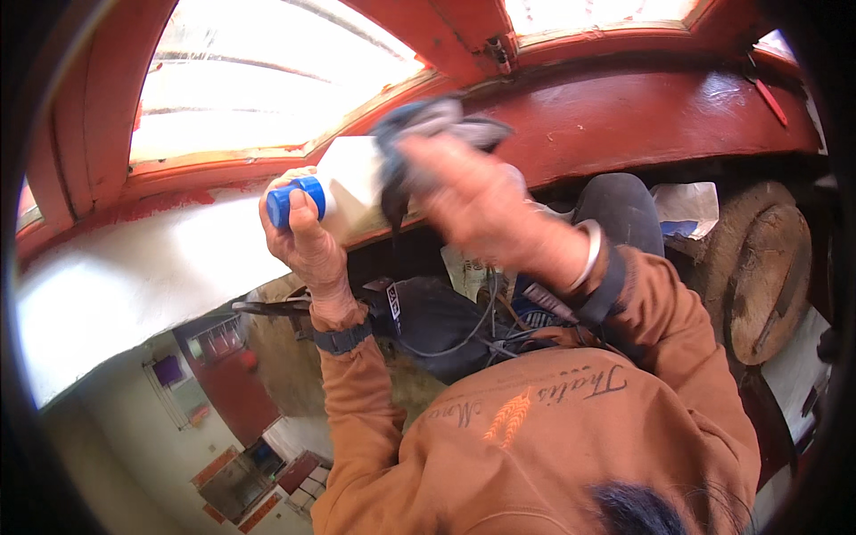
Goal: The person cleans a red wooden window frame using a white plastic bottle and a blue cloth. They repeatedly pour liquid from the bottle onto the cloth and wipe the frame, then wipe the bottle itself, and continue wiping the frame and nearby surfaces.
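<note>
My left hand [307, 234] grips the blue cap and neck of a white plastic container [351, 177], which is held tilted on its side beside the window. A dark grey-blue cloth [428, 134] is bunched in my right hand [468, 194], against the container's far end. That hand and the cloth are motion-blurred. The cloth and the right hand hide part of the container, including its base.
A red-framed window [267, 87] rises above a ledge, painted white [154, 261] at left and red [602, 127] at right. Pliers with red handles [769, 100] lie at the ledge's right end. Below are a worn brown cushioned seat [769, 281] and a paper bag [689, 207].
</note>
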`<state>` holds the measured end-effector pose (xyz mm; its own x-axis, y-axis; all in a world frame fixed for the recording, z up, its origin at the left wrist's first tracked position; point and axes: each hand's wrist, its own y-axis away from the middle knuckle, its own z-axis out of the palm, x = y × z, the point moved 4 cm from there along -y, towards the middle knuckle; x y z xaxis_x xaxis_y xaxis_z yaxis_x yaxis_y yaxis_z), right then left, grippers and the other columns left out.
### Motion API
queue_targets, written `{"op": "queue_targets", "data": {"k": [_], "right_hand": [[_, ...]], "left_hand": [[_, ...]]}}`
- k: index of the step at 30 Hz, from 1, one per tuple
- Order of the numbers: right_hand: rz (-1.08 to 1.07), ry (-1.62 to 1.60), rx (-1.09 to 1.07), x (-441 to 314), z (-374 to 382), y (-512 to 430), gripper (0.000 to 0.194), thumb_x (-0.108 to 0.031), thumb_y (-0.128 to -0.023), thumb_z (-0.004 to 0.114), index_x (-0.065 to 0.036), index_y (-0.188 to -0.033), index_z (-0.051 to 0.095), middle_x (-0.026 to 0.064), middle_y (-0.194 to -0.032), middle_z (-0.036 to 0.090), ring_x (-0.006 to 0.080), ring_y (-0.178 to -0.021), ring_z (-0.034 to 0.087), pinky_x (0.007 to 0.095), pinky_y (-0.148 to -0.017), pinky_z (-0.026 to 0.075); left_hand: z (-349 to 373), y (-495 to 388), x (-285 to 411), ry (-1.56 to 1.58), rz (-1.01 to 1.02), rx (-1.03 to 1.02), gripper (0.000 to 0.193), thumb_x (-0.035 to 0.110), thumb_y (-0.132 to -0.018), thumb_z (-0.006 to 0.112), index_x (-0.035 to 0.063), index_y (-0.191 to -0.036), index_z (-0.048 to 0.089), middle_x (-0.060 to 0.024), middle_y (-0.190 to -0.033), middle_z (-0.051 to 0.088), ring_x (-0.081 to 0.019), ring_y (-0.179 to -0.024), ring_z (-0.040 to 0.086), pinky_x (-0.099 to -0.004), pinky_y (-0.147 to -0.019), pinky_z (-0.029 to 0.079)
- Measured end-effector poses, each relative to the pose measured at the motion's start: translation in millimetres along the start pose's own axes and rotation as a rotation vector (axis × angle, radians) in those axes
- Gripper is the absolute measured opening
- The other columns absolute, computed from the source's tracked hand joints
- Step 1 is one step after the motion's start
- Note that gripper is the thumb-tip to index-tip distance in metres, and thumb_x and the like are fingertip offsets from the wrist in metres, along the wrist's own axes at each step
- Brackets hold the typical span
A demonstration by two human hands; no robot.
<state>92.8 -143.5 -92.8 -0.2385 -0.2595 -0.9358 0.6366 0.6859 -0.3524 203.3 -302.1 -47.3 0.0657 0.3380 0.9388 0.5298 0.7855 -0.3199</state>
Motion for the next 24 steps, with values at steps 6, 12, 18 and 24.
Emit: {"op": "queue_targets", "data": {"k": [6, 12, 18, 24], "right_hand": [[0.144, 0.264, -0.207, 38.4, 24.7, 6.7, 0.037, -0.023, -0.088, 0.046, 0.0, -0.117, 0.047, 0.027, -0.106, 0.051, 0.0427, -0.101, 0.048, 0.0458, -0.089, 0.039], [0.168, 0.226, -0.098, 47.4, 32.6, 12.1, 0.044, -0.013, -0.089, 0.043, 0.006, -0.127, 0.037, 0.0283, -0.11, 0.049, 0.041, -0.108, 0.047, 0.0418, -0.093, 0.038], [-0.308, 0.245, -0.011, -44.2, 55.1, -7.0, 0.049, -0.018, -0.076, 0.056, 0.001, -0.12, 0.046, 0.0266, -0.114, 0.047, 0.0421, -0.111, 0.044, 0.0467, -0.097, 0.033], [0.02, 0.23, -0.027, -7.8, 31.3, -19.0, 0.026, -0.013, -0.079, 0.049, 0.002, -0.1, 0.051, 0.0204, -0.09, 0.051, 0.0364, -0.085, 0.051, 0.0469, -0.076, 0.041]], "left_hand": [[-8.2, 5.5, 16.3, 0.083, -0.033, 0.07, 0.026, 0.022, -0.083, 0.06, 0.0016, -0.098, 0.055, -0.0049, -0.092, 0.056, -0.0123, -0.081, 0.054, -0.0282, -0.076, 0.047], [-20.2, 3.9, 25.8, 0.126, 0.019, 0.033, 0.027, 0.022, -0.083, 0.061, 0.0013, -0.1, 0.056, -0.0094, -0.098, 0.058, -0.0163, -0.085, 0.055, -0.0306, -0.079, 0.047], [-25.6, 1.5, 26.3, 0.162, -0.104, 0.07, 0.029, 0.023, -0.084, 0.059, -0.0002, -0.101, 0.053, -0.0098, -0.093, 0.057, -0.0179, -0.084, 0.056, -0.03, -0.077, 0.049], [-29.3, 2.5, 31.1, 0.167, 0.055, 0.131, 0.031, 0.025, -0.083, 0.062, 0.0008, -0.101, 0.053, -0.0089, -0.095, 0.056, -0.0175, -0.084, 0.055, -0.0312, -0.078, 0.048]]}}
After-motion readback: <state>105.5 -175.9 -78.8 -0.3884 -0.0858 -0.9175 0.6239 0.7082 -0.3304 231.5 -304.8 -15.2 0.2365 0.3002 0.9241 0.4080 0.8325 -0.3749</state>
